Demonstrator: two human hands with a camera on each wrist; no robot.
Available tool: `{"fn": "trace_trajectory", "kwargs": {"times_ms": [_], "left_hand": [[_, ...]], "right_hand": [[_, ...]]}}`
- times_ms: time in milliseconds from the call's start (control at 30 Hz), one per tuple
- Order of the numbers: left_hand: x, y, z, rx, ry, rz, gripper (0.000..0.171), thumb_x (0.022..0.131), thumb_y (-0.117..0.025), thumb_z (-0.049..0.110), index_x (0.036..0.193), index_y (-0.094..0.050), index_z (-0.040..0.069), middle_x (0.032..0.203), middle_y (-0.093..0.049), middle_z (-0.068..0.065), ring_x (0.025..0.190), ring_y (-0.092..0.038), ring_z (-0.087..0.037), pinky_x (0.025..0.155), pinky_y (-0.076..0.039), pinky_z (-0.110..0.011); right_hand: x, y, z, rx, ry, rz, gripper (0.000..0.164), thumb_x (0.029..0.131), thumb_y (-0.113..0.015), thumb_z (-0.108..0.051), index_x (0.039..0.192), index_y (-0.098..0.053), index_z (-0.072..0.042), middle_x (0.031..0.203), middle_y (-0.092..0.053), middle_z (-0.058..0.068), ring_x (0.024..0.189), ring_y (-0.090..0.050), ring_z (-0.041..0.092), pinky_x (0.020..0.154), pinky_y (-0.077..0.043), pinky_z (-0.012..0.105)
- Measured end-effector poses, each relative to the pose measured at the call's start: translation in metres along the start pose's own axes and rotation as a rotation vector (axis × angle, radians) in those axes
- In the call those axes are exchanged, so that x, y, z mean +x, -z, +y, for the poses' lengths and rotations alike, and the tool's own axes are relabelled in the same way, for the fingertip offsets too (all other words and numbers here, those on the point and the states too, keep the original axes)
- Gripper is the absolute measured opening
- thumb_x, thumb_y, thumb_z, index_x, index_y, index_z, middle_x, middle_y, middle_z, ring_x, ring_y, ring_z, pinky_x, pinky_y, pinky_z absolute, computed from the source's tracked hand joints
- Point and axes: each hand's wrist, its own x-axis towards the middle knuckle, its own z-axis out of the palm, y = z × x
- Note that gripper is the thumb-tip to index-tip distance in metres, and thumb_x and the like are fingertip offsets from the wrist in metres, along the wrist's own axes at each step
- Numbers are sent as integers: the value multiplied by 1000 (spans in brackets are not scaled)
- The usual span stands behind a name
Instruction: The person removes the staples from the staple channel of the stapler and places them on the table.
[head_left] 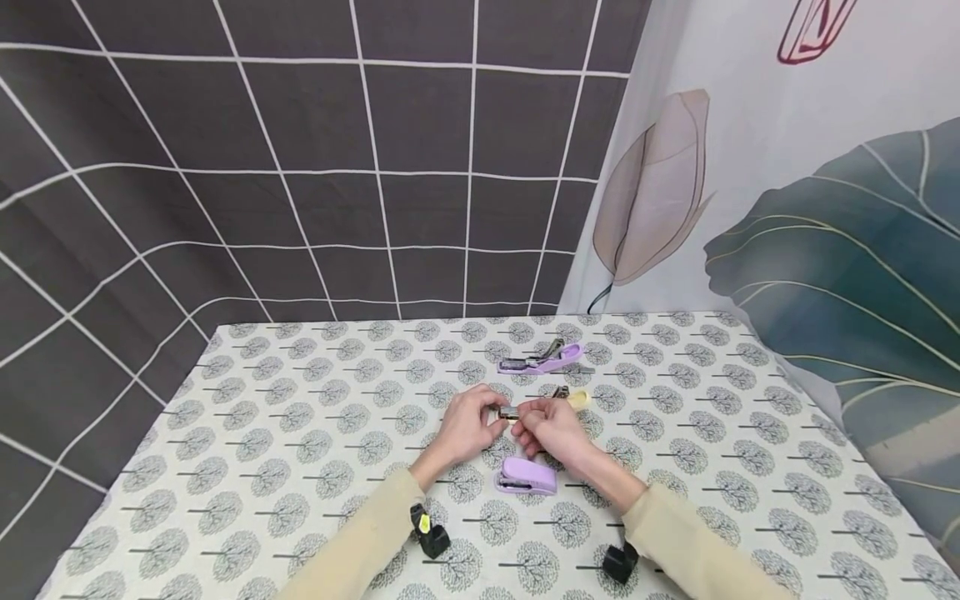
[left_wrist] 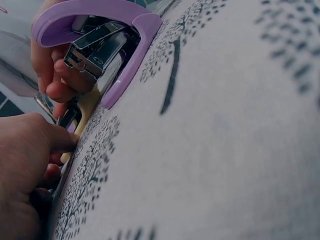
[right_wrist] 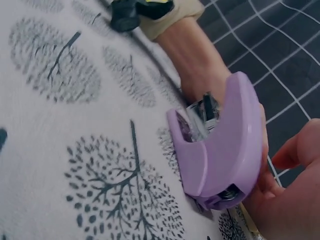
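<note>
A pale yellow stapler [head_left: 579, 401] lies opened up on the table, its metal staple channel [head_left: 508, 412] facing up between the hands. My left hand [head_left: 468, 421] grips its front end, the thumb against the yellow base [left_wrist: 89, 102] in the left wrist view. From the other side my right hand [head_left: 553, 427] pinches at the channel with curled fingers, which cover much of the stapler. Whether a staple strip is between those fingertips is hidden. Just in front of the hands stands a lilac stapler [head_left: 527, 475], large in the right wrist view as well [right_wrist: 215, 160].
Behind the hands lies a second lilac stapler [head_left: 551, 360], its top swung open and metal part raised. A tree-patterned cloth [head_left: 300, 450] covers the table. Dark gridded fabric [head_left: 420, 208] hangs along the back and left, a leaf-printed curtain [head_left: 750, 167] at right.
</note>
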Motion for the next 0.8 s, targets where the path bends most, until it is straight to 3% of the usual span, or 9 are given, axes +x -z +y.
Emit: {"fn": "trace_trajectory", "kwargs": {"times_ms": [167, 500, 800], "left_hand": [[0, -1, 0, 1, 4, 4, 27, 78, -81, 5, 104, -74, 10, 88, -64, 5, 60, -46, -4, 55, -41, -23], [1, -1, -3, -8, -24, 13, 23, 78, -81, 5, 101, -74, 9, 82, -61, 4, 58, -44, -4, 53, -39, -22], [1, -2, -4, -6, -40, 19, 23, 78, -81, 5, 100, -74, 10, 82, -61, 5, 58, -45, -3, 53, -40, -21]], "right_hand": [[2, -10, 2, -108, 28, 117, 13, 92, -56, 7, 105, -57, 10, 72, -65, 14, 51, -56, 15, 43, -49, 25], [8, -15, 5, -387, 176, 184, 8, 85, -61, 7, 92, -58, 5, 59, -63, 8, 39, -53, 13, 37, -46, 27], [10, -16, 5, -461, 222, 226, 7, 86, -62, 6, 91, -58, 4, 55, -62, 4, 35, -50, 9, 34, -41, 27]]}}
